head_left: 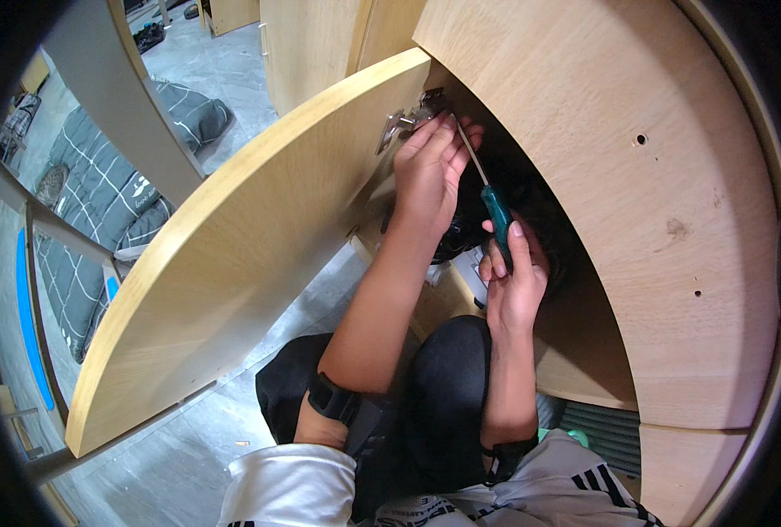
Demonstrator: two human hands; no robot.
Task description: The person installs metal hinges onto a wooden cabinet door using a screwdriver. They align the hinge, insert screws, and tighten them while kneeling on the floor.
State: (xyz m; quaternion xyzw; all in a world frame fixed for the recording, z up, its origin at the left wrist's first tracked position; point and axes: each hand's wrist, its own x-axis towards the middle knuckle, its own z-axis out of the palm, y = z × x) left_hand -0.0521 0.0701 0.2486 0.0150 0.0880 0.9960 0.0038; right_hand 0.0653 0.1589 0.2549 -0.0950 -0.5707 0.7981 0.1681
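Observation:
In my right hand (pixel 519 279) is a screwdriver (pixel 496 211) with a dark green handle and a thin metal shaft. Its shaft slants up and left to a metal cabinet hinge (pixel 399 126) near the top of the open wooden door (pixel 259 228). My left hand (pixel 427 167) is closed at the hinge, its fingertips pinched beside the screwdriver's tip. Whatever lies between those fingers is hidden. The hinge joins the inner face of the door to the dark cabinet opening, and a metal part of it (pixel 432 98) shows just above my left fingers.
A wide wooden cabinet panel (pixel 619 167) with small holes stands to the right. Dark bags (pixel 462 230) lie inside the cabinet. My knees are just below my hands. Left of the door, a grey checked quilt (pixel 92 202) lies beyond metal frame legs on the tiled floor (pixel 171 457).

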